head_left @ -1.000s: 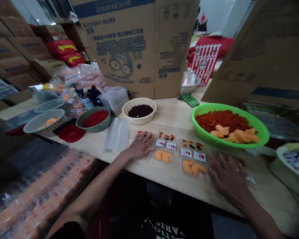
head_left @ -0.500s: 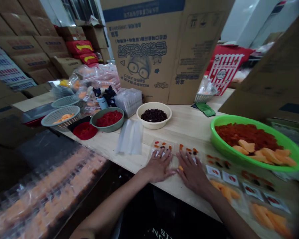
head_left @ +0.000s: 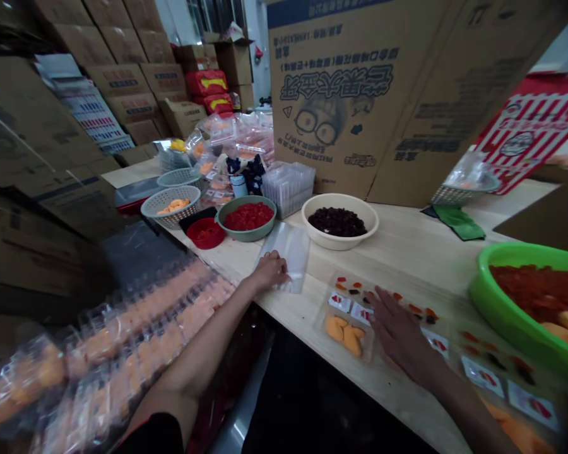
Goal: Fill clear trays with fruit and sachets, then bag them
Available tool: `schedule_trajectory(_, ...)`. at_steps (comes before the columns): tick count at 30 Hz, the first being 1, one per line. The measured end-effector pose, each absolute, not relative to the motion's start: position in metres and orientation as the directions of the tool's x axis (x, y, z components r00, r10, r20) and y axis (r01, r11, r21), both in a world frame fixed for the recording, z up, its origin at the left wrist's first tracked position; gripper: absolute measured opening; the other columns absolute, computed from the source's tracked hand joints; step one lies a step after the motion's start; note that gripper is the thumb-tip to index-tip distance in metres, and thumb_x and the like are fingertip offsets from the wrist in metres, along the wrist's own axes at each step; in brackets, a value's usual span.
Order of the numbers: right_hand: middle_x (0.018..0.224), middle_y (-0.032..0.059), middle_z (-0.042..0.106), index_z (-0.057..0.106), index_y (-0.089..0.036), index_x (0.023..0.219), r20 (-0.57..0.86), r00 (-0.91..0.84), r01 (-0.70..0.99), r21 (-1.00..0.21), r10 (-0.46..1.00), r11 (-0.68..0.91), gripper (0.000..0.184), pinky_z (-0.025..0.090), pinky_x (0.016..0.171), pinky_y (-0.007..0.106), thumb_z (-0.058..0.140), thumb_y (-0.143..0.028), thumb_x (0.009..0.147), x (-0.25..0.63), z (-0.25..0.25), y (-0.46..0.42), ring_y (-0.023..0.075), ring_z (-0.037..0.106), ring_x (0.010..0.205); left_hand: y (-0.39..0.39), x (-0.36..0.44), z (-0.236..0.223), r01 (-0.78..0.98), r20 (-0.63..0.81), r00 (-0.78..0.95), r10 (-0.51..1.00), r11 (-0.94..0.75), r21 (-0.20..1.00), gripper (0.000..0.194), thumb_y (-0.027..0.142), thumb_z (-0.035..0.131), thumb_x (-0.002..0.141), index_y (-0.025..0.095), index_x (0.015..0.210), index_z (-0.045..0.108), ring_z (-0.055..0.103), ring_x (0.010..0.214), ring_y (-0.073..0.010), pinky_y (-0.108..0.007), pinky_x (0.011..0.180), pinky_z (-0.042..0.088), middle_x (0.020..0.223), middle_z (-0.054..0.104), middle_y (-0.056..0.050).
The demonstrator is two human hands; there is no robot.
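Though amid cartons [head_left: 123, 85], pale table [head_left: 421, 258], right hand [head_left: 400, 331] unclenched over packs [head_left: 348, 318], left hand [head_left: 271, 270] at plastic sheets [head_left: 296, 252], grip unclear.

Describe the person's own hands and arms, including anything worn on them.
The left hand and the right hand are both ungloved, with no band at either wrist. On the left arm, a black fabric sleeve stops around the elbow, with what looks like thin red trim at its edge. The right arm shows no sleeve within the picture.
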State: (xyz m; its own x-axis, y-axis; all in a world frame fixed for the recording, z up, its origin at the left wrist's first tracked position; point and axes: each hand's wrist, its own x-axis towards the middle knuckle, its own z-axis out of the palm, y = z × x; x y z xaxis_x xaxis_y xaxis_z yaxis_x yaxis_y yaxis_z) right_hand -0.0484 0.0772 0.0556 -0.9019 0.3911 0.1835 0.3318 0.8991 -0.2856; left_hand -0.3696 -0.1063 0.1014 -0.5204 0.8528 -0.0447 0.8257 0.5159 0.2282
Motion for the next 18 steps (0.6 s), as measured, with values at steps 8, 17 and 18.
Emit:
schedule_trajectory(8,0.157,0.0184,0.040,0.045,-0.014,0.150,0.088,-0.950,0.234,-0.428,0.298,0.873,0.059,0.038,0.116,0.049,0.046,-0.021,0.091,-0.175,0.096,0.034,0.0292,0.042,0.144,-0.098,-0.366,0.090,0.839,0.023,-0.518,0.855,0.503,0.209,0.029,0.036,0.052,0.101,0.016,0.097,0.073,0.053,0.108,-0.0273,-0.041,0.094,0.044,0.112,0.061,-0.011)
schedule_trajectory(17,0.113,0.0151,0.063,0.062,-0.013,0.112,-0.118,-0.937,0.349,-0.389,0.330,0.852,0.025,0.047,0.089,0.032,0.055,-0.017,0.088,-0.241,0.099,0.014,0.0245,0.063,0.102,-0.125,-0.325,0.107,0.894,0.079,-0.424,0.902,0.403,0.194,0.023,0.035,0.048,0.101,0.018,0.107,0.062,0.055,0.110,-0.0260,-0.042,0.093,0.043,0.113,0.060,-0.010)
schedule_trajectory(18,0.112,0.0149,0.063,0.062,-0.013,0.112,-0.117,-0.934,0.355,-0.391,0.337,0.849,0.024,0.046,0.088,0.032,0.055,-0.017,0.089,-0.240,0.098,0.016,0.0240,0.063,0.102,-0.132,-0.323,0.108,0.890,0.071,-0.418,0.906,0.393,0.231,0.025,0.036,0.053,0.098,0.018,0.114,0.060,0.055,0.113,-0.0258,-0.041,0.095,0.043,0.117,0.060,-0.010)
